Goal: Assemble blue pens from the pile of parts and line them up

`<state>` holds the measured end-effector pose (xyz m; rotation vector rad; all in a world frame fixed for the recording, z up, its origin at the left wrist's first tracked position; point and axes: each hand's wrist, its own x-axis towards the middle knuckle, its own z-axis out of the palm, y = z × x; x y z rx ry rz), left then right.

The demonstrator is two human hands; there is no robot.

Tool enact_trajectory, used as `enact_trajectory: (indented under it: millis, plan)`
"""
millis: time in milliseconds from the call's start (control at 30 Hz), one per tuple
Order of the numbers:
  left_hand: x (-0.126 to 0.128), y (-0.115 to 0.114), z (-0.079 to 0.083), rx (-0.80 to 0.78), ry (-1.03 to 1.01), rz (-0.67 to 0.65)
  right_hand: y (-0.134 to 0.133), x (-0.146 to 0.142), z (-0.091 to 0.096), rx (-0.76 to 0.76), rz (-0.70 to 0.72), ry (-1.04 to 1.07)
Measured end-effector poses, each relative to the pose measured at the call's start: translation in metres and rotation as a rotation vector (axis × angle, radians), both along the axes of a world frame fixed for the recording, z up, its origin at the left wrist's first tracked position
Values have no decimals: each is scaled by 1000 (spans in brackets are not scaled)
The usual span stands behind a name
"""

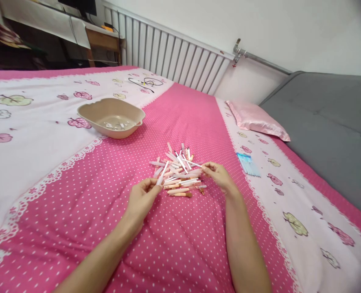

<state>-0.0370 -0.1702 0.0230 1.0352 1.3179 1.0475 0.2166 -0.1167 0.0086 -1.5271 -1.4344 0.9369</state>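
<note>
My left hand (145,194) is closed at the near left of the pile, pinching a whitish-pink pen barrel (162,173) that points up and away. On the other side, my right hand (217,175) is closed on the end of a thin white pen refill (193,163), which reaches left over the pile. Between and beyond both hands lies a loose pile of pen parts (184,176): pink barrels, white refills with dark ends and several orange-brown pieces. The two held pieces are apart from each other. My fingertips partly hide the lower ends of what they grip.
A beige plastic basin (116,132) with small white pieces inside stands at the far left. A pack of light-blue pens (248,164) lies to the right. A pink pillow (256,120), a grey headboard (327,122) and a black cable (151,82) are farther off. Everything rests on a pink dotted bedspread (186,240).
</note>
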Motion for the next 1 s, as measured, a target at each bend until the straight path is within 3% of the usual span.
enact_trajectory:
  millis: [767,1000]
  plan:
    - [-1,-1,2,14,-13,-3,7,0,-5,250,-326,116]
    - [-1,-1,2,6,-6,-11,11,4,-12,298,-399,-21]
